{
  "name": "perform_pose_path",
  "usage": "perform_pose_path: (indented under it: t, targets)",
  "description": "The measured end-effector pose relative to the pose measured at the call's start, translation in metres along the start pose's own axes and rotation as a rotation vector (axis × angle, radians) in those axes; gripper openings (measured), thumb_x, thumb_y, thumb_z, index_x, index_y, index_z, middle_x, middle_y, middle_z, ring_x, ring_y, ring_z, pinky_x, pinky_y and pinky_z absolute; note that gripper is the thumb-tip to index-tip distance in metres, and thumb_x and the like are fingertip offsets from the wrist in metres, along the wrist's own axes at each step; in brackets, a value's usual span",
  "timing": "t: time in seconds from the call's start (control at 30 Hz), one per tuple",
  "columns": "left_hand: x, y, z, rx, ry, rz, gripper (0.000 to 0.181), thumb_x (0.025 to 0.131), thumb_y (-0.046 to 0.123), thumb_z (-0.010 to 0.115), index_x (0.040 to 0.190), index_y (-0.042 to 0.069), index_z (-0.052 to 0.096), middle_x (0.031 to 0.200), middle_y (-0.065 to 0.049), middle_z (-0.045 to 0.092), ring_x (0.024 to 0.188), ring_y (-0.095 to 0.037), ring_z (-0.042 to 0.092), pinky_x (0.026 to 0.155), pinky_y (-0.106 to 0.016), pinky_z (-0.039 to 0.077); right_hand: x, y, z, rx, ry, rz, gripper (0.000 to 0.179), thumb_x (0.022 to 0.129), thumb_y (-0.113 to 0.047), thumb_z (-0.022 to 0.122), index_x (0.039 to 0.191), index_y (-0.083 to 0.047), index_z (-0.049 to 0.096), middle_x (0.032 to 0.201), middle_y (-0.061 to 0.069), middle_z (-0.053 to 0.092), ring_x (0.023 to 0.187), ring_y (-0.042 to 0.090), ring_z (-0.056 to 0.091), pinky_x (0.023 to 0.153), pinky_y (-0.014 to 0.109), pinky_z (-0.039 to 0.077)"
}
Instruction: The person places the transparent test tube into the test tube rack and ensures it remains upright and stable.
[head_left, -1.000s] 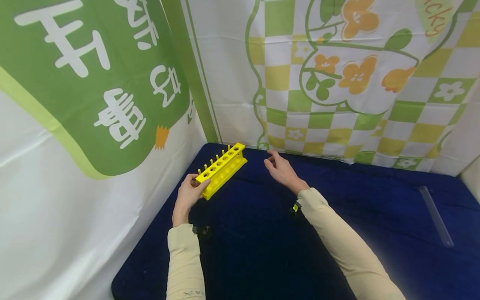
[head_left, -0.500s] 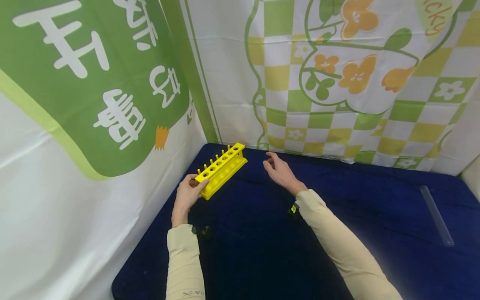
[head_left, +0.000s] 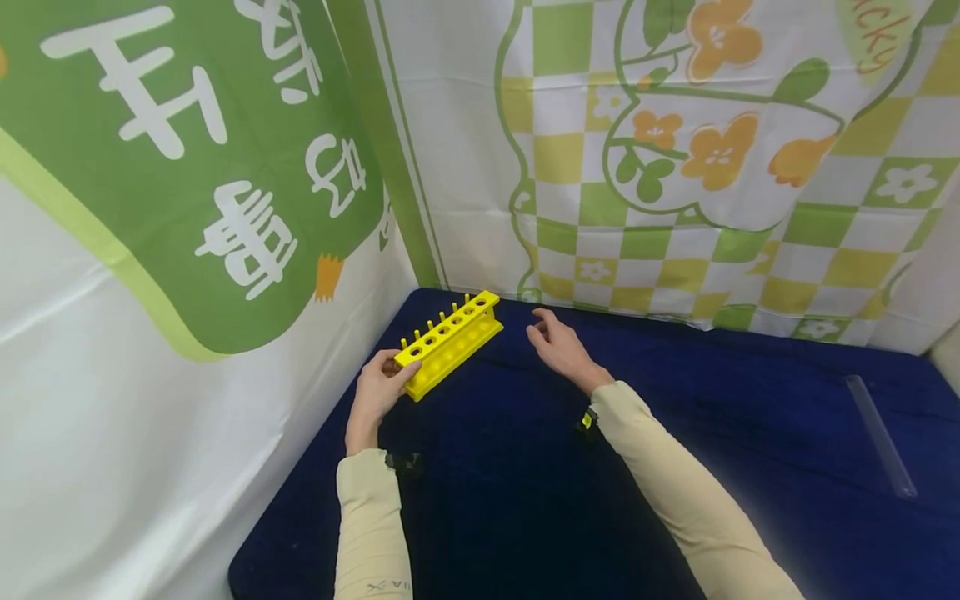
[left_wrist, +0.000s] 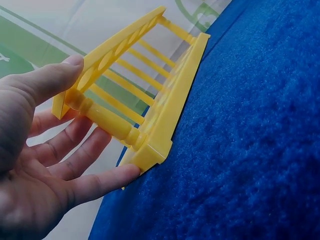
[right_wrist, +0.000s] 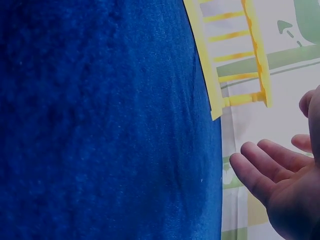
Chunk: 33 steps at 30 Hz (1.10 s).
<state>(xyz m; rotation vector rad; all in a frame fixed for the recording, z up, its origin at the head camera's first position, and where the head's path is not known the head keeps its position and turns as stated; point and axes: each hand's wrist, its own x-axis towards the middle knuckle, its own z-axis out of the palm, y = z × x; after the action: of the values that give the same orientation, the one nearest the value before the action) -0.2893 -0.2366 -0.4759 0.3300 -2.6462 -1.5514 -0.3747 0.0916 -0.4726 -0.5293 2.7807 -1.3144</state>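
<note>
A yellow test tube rack [head_left: 450, 346] stands on the dark blue table cover near the far left corner, with a row of round holes and upright pegs. My left hand [head_left: 375, 392] grips its near end. In the left wrist view, the thumb lies on the top plate of the rack [left_wrist: 182, 95] and fingers reach behind the end post and to the base. To the right of the rack, apart from it, my right hand [head_left: 561, 348] hovers with loosely bent fingers and holds nothing. The right wrist view shows the right hand [right_wrist: 290, 185] below the rack's end [right_wrist: 216, 102].
A clear transparent tube [head_left: 881, 437] lies on the right side of the blue table cover [head_left: 712, 425]. A white and green printed cloth [head_left: 225, 400] hangs along the left edge, and a checked cloth [head_left: 675, 242] hangs behind the table.
The far end of the rack has shifted slightly to the right, with my left hand still on its near end. My right hand has hardly moved. The head view has shifted a little.
</note>
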Motion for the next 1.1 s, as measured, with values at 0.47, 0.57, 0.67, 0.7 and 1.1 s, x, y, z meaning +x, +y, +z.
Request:
perform_pose_path:
  t: [0.47, 0.57, 0.67, 0.7, 1.1]
  targets:
    - [0.0021, -0.0053, 0.0002, -0.043, -0.007, 0.008, 0.063, 0.087, 0.052, 0.069, 0.136, 0.015, 0.052, 0.122, -0.012, 0.06, 0.108, -0.027, 0.061, 0.087, -0.034, 0.057, 0.0017, 0.0018, 0.0048, 0.011, -0.005, 0.023, 0.055, 0.104, -0.043, 0.042, 0.152, -0.018, 0.031, 0.134, 0.014, 0.058, 0.116, 0.03, 0.061, 0.094, 0.049, 0.053]
    - [0.0022, -0.0059, 0.0, -0.053, -0.006, 0.011, 0.063, 0.087, 0.052, 0.069, 0.136, 0.016, 0.052, 0.122, -0.012, 0.06, 0.108, -0.027, 0.061, 0.088, -0.034, 0.057, 0.002, 0.0013, 0.0057, 0.009, -0.002, 0.025, 0.055, 0.103, -0.043, 0.042, 0.152, -0.018, 0.031, 0.133, 0.014, 0.058, 0.115, 0.029, 0.061, 0.094, 0.049, 0.053]
    - [0.0028, -0.0067, 0.0002, -0.057, -0.004, 0.01, 0.064, 0.086, 0.054, 0.069, 0.135, 0.016, 0.053, 0.121, -0.011, 0.06, 0.108, -0.026, 0.061, 0.089, -0.035, 0.057, 0.0016, 0.0006, 0.0058, 0.007, -0.002, 0.027, 0.056, 0.103, -0.044, 0.042, 0.151, -0.018, 0.032, 0.134, 0.013, 0.058, 0.116, 0.029, 0.061, 0.095, 0.049, 0.053]
    - [0.0029, -0.0069, 0.0004, -0.058, -0.003, 0.009, 0.064, 0.086, 0.054, 0.069, 0.135, 0.017, 0.053, 0.121, -0.011, 0.06, 0.108, -0.026, 0.061, 0.089, -0.035, 0.057, 0.0013, 0.0002, 0.0057, 0.009, -0.003, 0.028, 0.056, 0.103, -0.044, 0.042, 0.151, -0.018, 0.032, 0.134, 0.014, 0.058, 0.116, 0.029, 0.061, 0.095, 0.048, 0.053]
    - [0.0021, -0.0054, 0.0012, -0.077, -0.012, 0.04, 0.063, 0.085, 0.054, 0.07, 0.132, 0.016, 0.055, 0.118, -0.012, 0.061, 0.106, -0.027, 0.062, 0.086, -0.033, 0.057, 0.0012, -0.0007, 0.005, 0.001, 0.015, 0.014, 0.056, 0.103, -0.043, 0.043, 0.151, -0.017, 0.032, 0.132, 0.013, 0.06, 0.112, 0.029, 0.062, 0.093, 0.048, 0.053]
